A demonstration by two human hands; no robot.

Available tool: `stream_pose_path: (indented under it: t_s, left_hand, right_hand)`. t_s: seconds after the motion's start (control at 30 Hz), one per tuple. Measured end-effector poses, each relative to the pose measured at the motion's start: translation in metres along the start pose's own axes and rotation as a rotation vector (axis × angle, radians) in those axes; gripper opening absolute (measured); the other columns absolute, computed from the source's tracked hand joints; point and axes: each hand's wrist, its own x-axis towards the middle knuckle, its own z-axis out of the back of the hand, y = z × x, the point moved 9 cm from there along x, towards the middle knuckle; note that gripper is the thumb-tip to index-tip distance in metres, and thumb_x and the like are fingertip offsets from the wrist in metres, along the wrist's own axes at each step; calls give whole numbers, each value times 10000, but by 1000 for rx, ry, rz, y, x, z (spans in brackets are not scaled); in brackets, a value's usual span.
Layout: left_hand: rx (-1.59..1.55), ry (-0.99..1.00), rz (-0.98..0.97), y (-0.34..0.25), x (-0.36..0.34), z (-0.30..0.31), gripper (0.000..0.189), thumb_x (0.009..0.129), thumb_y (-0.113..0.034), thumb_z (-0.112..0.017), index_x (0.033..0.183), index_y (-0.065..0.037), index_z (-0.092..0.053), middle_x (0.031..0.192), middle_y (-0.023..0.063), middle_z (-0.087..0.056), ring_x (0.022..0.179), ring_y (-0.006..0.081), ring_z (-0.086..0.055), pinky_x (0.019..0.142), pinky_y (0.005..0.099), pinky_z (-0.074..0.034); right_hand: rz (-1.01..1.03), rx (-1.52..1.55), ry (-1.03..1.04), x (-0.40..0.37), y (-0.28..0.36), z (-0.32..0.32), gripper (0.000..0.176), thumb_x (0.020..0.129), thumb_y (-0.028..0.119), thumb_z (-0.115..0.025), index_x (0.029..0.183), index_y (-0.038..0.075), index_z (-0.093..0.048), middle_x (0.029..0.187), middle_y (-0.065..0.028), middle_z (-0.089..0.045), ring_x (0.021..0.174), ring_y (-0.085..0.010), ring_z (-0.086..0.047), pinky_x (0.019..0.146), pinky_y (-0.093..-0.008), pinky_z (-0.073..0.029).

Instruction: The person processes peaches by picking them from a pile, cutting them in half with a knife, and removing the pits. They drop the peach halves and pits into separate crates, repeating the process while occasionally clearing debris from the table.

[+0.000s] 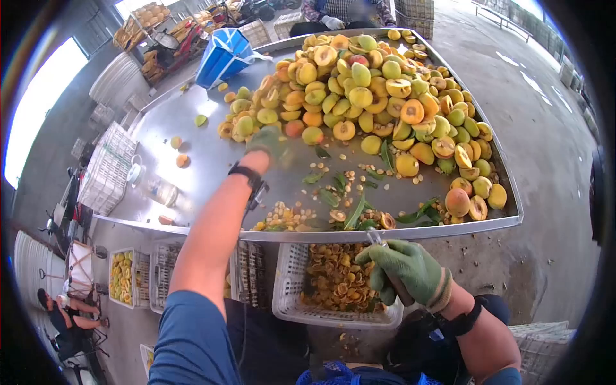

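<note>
My left hand (pixel 266 142), in a green glove blurred by motion, reaches to the lower left edge of a large pile of halved and whole yellow-green fruit (pixel 359 96). Its fingers are smeared. At the table's front edge, my right hand (pixel 407 273), also gloved in green, is closed around a tool with a dark handle and a metal tip (pixel 376 237). It is above a white crate (pixel 289 308) of cut fruit pieces. Pits and green leaves (pixel 355 212) are scattered on the metal table (pixel 224 163) between the pile and the front edge.
A blue and white bag (pixel 221 58) stands at the table's back left. A clear plastic jar (pixel 157 189) lies at the left. More crates (pixel 128 279) are below the table. A person with a gloved hand (pixel 332 23) is across it; another person (pixel 70 317) sits at far left.
</note>
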Motion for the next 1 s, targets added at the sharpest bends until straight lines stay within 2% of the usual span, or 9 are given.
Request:
stream_pose_path:
  t_s: [0.03, 0.13, 0.2, 0.37, 0.47, 0.67, 0.77, 0.87, 1.0]
  left_hand:
    - [-219, -7, 79, 8, -15, 14, 394, 911, -343, -703, 1164, -47, -649, 973, 124, -711, 835, 228, -702, 669, 398, -553]
    - [-1157, 115, 218, -26, -91, 48, 410, 920, -365, -686, 1132, -23, -610, 977, 78, -687, 749, 155, -658, 606, 293, -528]
    - [-1464, 165, 67, -68, -147, 72, 437, 941, -368, -652, 1203, -25, -591, 1026, 87, -686, 788, 167, -668, 642, 298, -541]
    - [-1606, -49, 12, -127, -222, 77, 402, 1006, -289, -564, 1302, -17, -566, 1107, 107, -678, 871, 170, -674, 729, 311, -564]
    - [-1594, -22, 84, -131, -244, 67, 374, 1038, -292, -536, 1298, -26, -575, 1118, 95, -662, 912, 161, -663, 760, 323, -567]
    - [-509, -318, -501, -141, -266, 111, 413, 1065, -388, -496, 1272, -44, -599, 1079, 62, -656, 919, 160, -664, 739, 309, -569]
    - [-1597, 174, 191, -131, -269, 73, 441, 1063, -410, -484, 1286, -49, -606, 1081, 56, -675, 905, 146, -670, 710, 269, -560]
    - [-1676, 64, 19, -139, -272, 75, 429, 1079, -322, -452, 1323, 6, -582, 1137, 93, -664, 1032, 188, -648, 922, 341, -538]
    - [-1632, 50, 32, -146, -282, 77, 445, 1090, -318, -417, 1341, 14, -573, 1185, 108, -657, 1066, 189, -646, 962, 337, -521]
  right_hand:
    - [-173, 161, -18, 2, -6, -1, 327, 1032, 299, -538, 1153, 26, -671, 742, -47, -642, 534, -146, -640, 483, -279, -519]
    - [-69, 239, 34, 11, 22, -13, 386, 1029, 375, -538, 1058, 15, -673, 706, -56, -646, 520, -138, -625, 463, -282, -498]
    - [11, 266, 74, 15, 40, -22, 377, 1031, 379, -555, 1068, 19, -660, 712, -44, -639, 506, -128, -601, 454, -270, -476]
    - [98, 287, 146, 33, 43, -46, 403, 1020, 432, -593, 1102, 39, -634, 705, -9, -607, 519, -98, -567, 443, -248, -442]
    - [107, 255, 99, 35, 36, -47, 425, 1003, 451, -616, 1083, 34, -634, 704, -6, -601, 519, -94, -560, 442, -254, -440]
    - [96, 161, 21, 27, 28, -51, 396, 1000, 416, -618, 1031, 21, -625, 709, -5, -608, 498, -83, -551, 429, -250, -422]
    - [162, 91, -32, 18, 31, -53, 399, 990, 385, -630, 1023, -13, -618, 725, -59, -645, 550, -118, -592, 478, -310, -464]
    - [371, -179, -210, 17, 32, -49, 323, 1005, 314, -627, 1050, -5, -605, 698, -54, -637, 558, -141, -615, 497, -314, -461]
    - [487, -409, -327, 4, 35, -51, 326, 987, 314, -637, 1046, -3, -593, 790, -177, -679, 715, -325, -670, 621, -432, -498]
